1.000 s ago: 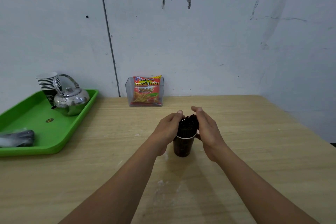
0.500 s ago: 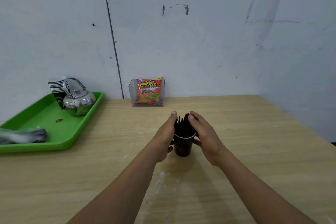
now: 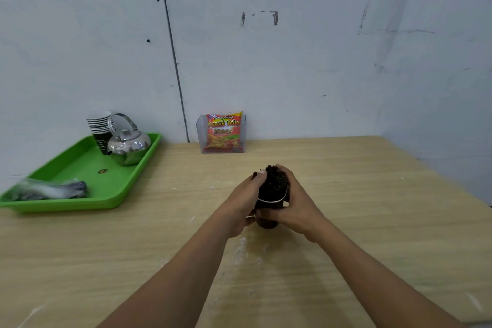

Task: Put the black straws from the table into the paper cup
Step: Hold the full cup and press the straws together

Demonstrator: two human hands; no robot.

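Note:
A dark paper cup (image 3: 267,217) with a white rim stands upright in the middle of the wooden table (image 3: 372,221). A thick bundle of black straws (image 3: 274,184) sticks up out of the cup. My left hand (image 3: 243,201) wraps round the left side of the cup and the straws. My right hand (image 3: 295,202) curls round the right side, its fingers over the bundle's top. The cup's lower part is largely hidden between my hands.
A green tray (image 3: 80,168) at the left holds a metal kettle (image 3: 129,145), a stack of paper cups (image 3: 99,126) and a plastic bag (image 3: 48,190). A clear box with a snack packet (image 3: 223,133) stands by the wall. The table's right edge (image 3: 452,186) is near.
Both hands have closed in tighter round the straws and cup. The camera has tilted upward and slightly left, so the tray sits further right in view.

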